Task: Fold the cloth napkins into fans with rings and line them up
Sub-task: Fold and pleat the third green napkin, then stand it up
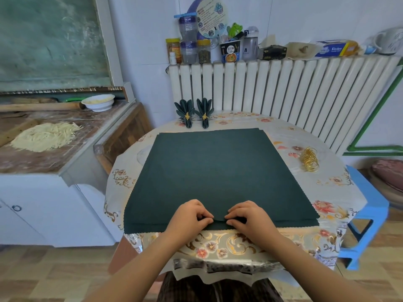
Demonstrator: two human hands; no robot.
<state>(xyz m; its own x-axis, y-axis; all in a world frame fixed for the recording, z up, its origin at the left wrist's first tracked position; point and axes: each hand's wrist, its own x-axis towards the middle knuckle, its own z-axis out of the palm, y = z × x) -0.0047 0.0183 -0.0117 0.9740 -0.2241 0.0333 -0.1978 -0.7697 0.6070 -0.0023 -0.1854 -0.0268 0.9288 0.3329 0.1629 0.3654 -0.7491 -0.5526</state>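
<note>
A dark green cloth napkin (pixel 213 168) lies flat on a stack of like napkins on the floral-covered table (pixel 340 192). My left hand (pixel 192 216) and my right hand (pixel 246 216) sit side by side at the napkin's near edge, each pinching a small ridge of cloth raised between them. Two finished green napkin fans stand side by side at the table's far edge, one on the left (pixel 185 113) and one on the right (pixel 204 113), each bound with a gold ring. A pile of loose gold rings (pixel 309 160) lies on the table at the right.
A white radiator (pixel 294 88) stands behind the table, its top crowded with jars, bottles and boxes. A counter at the left holds cut noodles (pixel 45 136), a rolling pin and a white bowl (pixel 98 102). A blue stool (pixel 366 212) stands at the table's right.
</note>
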